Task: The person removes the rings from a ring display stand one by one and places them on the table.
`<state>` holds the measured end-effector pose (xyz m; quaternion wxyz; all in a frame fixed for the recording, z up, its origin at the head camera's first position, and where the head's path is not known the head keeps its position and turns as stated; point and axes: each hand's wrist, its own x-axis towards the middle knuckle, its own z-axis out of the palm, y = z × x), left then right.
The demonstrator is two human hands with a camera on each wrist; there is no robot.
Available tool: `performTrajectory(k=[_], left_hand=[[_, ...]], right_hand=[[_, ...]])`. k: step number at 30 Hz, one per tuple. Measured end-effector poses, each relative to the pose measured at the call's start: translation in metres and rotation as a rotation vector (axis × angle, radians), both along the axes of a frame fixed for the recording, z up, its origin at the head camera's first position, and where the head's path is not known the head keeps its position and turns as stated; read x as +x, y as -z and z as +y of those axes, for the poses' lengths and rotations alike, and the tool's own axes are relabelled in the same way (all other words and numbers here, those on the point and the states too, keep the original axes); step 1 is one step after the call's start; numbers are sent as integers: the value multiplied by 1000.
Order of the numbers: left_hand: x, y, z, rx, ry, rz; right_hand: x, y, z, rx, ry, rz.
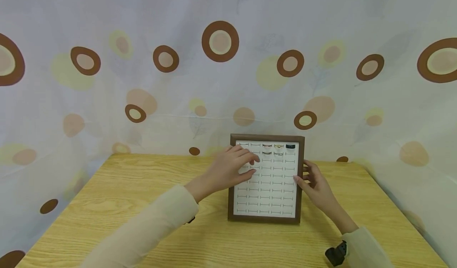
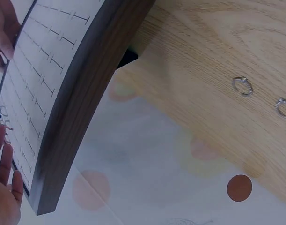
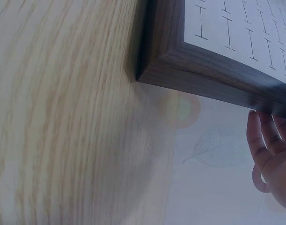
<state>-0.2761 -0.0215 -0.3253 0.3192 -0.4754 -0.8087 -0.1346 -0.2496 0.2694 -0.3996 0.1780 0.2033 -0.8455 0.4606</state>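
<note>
A ring display board (image 1: 265, 196) with a brown wooden frame and a white slotted face stands tilted back on the table. Several rings (image 1: 278, 146) sit in its upper slots, among them a black ring (image 1: 290, 146). My left hand (image 1: 232, 169) hovers before the board's upper left, thumb and fingers apart, with nothing visible between them. My right hand (image 1: 319, 186) grips the frame's right side, thumb on the front edge and fingers behind; the right wrist view shows its fingers (image 3: 269, 136) against the frame.
Two silver rings, one ring (image 2: 242, 86) and another ring (image 2: 284, 108), lie on the wooden table (image 1: 118, 196) to the board's left. A patterned cloth (image 1: 185, 85) hangs behind the table. A black support (image 2: 128, 59) shows behind the frame.
</note>
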Motion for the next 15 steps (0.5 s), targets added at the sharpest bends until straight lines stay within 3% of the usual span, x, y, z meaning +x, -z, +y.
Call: performTrajectory(k=[10, 15], left_hand=[[-12, -9, 25, 17, -69, 42], [-16, -13, 31, 27, -62, 29]], right_hand=[[-1, 1, 0, -6, -5, 0], [-1, 1, 1, -9, -3, -4]])
